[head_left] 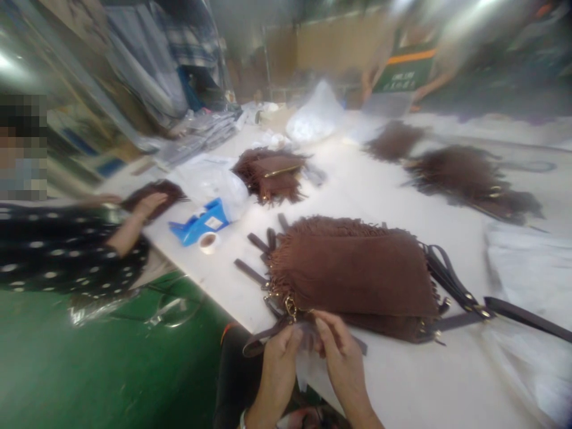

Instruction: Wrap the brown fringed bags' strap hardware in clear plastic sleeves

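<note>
Both hands point(279, 360) pinch translucent plastic point(307, 364) beside a brown bag point(353, 274), the green apron's lettering point(403, 77) blurred.

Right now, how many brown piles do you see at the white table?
5: the front pile, the middle pile behind it, the farthest pile, the right pile, and the left pile under a co-worker's hand. Overlap may hide others.

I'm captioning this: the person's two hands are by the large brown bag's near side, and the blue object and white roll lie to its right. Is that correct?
Not quite: the head view shows the blue object and white roll to the left of the large brown bag, not its right. The left hand and right hand are indeed by its near side.
</note>
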A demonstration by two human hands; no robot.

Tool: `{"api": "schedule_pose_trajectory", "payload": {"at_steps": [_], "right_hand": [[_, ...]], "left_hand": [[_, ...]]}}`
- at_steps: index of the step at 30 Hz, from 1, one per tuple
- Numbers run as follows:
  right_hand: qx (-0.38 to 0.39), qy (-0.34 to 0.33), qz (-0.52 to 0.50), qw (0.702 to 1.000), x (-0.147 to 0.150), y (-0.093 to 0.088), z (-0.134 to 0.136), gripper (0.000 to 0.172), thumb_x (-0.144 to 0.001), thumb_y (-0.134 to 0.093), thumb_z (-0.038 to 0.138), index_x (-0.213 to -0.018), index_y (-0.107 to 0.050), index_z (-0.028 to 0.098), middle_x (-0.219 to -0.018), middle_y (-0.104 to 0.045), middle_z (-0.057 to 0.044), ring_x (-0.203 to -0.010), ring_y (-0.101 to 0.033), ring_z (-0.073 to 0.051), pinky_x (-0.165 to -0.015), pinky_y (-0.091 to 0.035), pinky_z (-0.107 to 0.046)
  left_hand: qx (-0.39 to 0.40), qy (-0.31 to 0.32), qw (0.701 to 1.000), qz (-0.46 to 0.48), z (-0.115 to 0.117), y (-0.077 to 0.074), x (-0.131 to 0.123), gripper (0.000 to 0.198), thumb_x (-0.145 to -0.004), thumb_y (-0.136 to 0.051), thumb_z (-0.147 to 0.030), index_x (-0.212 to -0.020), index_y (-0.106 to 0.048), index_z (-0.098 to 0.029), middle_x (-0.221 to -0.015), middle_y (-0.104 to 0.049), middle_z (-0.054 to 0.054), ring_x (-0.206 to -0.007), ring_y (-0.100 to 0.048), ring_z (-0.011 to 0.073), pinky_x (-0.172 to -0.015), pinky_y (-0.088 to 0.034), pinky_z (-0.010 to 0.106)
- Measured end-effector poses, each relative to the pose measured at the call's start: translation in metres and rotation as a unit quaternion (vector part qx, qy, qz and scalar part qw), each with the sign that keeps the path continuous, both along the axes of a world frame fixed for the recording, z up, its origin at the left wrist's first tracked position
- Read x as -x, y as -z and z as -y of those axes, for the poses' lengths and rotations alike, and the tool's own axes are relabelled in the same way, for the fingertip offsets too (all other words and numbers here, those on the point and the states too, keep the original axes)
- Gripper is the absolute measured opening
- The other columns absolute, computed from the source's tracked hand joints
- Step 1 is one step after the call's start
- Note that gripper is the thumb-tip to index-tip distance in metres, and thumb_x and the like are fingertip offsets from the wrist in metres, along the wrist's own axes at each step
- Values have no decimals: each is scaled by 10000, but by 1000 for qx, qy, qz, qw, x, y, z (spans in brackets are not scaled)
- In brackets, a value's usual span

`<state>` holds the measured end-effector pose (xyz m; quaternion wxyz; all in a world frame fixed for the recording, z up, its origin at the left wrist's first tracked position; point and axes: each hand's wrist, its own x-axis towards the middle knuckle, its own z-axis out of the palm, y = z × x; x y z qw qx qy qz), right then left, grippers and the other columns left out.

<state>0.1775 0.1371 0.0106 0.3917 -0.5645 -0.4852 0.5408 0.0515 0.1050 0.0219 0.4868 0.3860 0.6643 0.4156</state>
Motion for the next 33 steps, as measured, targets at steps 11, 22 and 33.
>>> {"api": "schedule_pose_trajectory", "payload": {"at_steps": [11,22,33], "right_hand": [[37,-67,84,993,-13,10,20,380,-906,-462,542,-1056,-605,223,-663,-641,19,-588,-595,-164,-599,-453,-258],[41,-40,-20,998,-1,14,11,362,-861,-539,493,-1002,-676,190,-900,-716,-70,-829,-653,-226,-734,-506,-291],[138,-1,-111,984,-6,10,13,437,-779,-604,599,-904,-618,181,-497,-431,73,-440,-347,-93,-424,-290,-204]], "left_hand": [[4,-50,996,-76,3,5,-22,379,-932,-423,-449,-1134,-665,-237,-1166,-684,72,-1110,-594,262,-1007,-408,386],[0,-32,976,-214,-5,9,-18,456,-963,-325,-464,-1209,-613,-209,-1208,-664,112,-1128,-600,284,-997,-420,425],[-30,-1,983,-180,-14,-12,-25,318,-959,-385,-401,-852,-626,-223,-787,-664,12,-744,-592,173,-686,-406,251]]}}
